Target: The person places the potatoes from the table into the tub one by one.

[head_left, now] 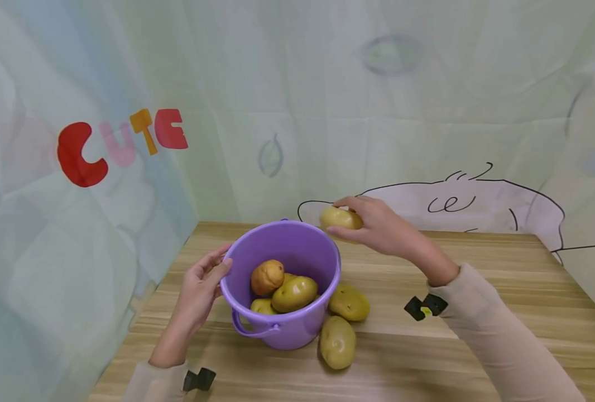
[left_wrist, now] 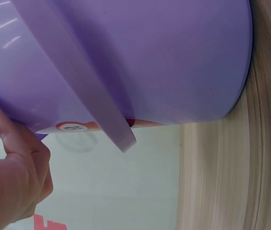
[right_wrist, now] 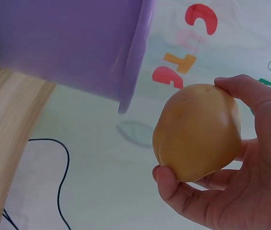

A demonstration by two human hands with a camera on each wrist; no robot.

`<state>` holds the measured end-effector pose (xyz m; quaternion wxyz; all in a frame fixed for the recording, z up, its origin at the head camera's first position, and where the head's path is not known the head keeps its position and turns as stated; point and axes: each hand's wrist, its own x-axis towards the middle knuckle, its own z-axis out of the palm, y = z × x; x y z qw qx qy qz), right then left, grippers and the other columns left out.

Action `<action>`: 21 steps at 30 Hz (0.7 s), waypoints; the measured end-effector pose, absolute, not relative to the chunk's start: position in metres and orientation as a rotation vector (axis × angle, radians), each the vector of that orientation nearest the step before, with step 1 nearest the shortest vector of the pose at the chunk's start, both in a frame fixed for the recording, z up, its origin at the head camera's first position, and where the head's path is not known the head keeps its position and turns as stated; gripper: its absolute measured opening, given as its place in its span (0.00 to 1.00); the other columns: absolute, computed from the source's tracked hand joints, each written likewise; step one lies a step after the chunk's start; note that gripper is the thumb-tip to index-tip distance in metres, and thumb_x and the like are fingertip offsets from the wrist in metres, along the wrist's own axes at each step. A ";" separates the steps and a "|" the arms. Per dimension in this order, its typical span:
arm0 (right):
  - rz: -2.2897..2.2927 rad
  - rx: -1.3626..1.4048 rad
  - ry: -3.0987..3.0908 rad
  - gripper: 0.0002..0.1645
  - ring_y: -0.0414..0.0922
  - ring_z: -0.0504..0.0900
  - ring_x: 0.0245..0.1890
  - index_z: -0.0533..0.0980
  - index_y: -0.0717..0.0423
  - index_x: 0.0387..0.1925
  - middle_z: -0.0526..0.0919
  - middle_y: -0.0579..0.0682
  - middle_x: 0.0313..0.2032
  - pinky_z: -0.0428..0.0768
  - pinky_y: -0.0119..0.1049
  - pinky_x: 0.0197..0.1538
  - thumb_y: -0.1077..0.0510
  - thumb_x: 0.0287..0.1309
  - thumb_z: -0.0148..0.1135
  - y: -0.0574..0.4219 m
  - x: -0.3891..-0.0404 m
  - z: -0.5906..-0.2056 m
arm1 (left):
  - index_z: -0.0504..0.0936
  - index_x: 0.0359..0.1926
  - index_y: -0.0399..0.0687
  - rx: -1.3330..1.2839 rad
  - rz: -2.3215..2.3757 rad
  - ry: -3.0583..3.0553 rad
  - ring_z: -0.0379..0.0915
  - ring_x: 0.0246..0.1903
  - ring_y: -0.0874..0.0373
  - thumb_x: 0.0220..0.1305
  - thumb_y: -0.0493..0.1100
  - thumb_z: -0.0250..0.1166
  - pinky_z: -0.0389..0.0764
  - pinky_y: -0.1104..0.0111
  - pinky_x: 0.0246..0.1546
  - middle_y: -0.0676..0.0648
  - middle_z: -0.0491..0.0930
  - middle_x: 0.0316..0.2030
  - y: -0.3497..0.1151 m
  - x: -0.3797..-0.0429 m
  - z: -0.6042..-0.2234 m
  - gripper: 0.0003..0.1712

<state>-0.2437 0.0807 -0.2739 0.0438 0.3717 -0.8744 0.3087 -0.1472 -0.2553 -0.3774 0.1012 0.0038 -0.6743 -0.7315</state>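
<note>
A purple bucket (head_left: 297,324) stands on the table, with several potatoes (head_left: 294,294) inside, one of them browner (head_left: 268,277). My left hand (head_left: 199,290) grips the bucket's left rim, thumb at the inner side; the left wrist view shows these fingers (left_wrist: 18,143) at the rim, near the handle (left_wrist: 78,76). Raised beside the right rim, my right hand (head_left: 378,223) holds a pale yellow potato (right_wrist: 197,132) between thumb and fingers, apart from the bucket. Two potatoes lie on the table right of the bucket, one farther back (head_left: 349,303) and one nearer (head_left: 338,343).
The wooden table (head_left: 428,346) extends to the right of the bucket. Printed cloth hangs behind it and at the left, with the letters CUTE (head_left: 82,154) on the left side. Small black markers (head_left: 425,307) sit at both wrists.
</note>
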 end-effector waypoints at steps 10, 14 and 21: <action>0.938 1.193 -2.678 0.34 0.44 0.77 0.38 0.73 0.57 0.61 0.78 0.51 0.44 0.82 0.37 0.36 0.39 0.64 0.63 0.059 -0.234 -0.266 | 0.68 0.68 0.32 -0.016 -2.162 -1.992 0.80 0.37 0.61 0.74 0.40 0.59 0.88 0.68 0.36 0.45 0.73 0.44 -0.257 -0.147 -0.379 0.27; 0.934 1.209 -2.693 0.34 0.44 0.77 0.39 0.74 0.57 0.61 0.77 0.51 0.45 0.82 0.36 0.37 0.39 0.64 0.63 0.051 -0.232 -0.266 | 0.68 0.68 0.32 -0.022 -2.162 -1.992 0.80 0.37 0.61 0.74 0.41 0.60 0.88 0.68 0.36 0.46 0.73 0.44 -0.258 -0.148 -0.379 0.28; 0.860 1.219 -2.712 0.35 0.46 0.76 0.42 0.73 0.54 0.63 0.77 0.54 0.50 0.80 0.36 0.36 0.38 0.63 0.64 0.041 -0.231 -0.266 | 0.68 0.68 0.32 -0.015 -2.160 -1.992 0.80 0.37 0.61 0.74 0.40 0.60 0.88 0.68 0.36 0.45 0.73 0.44 -0.258 -0.147 -0.379 0.27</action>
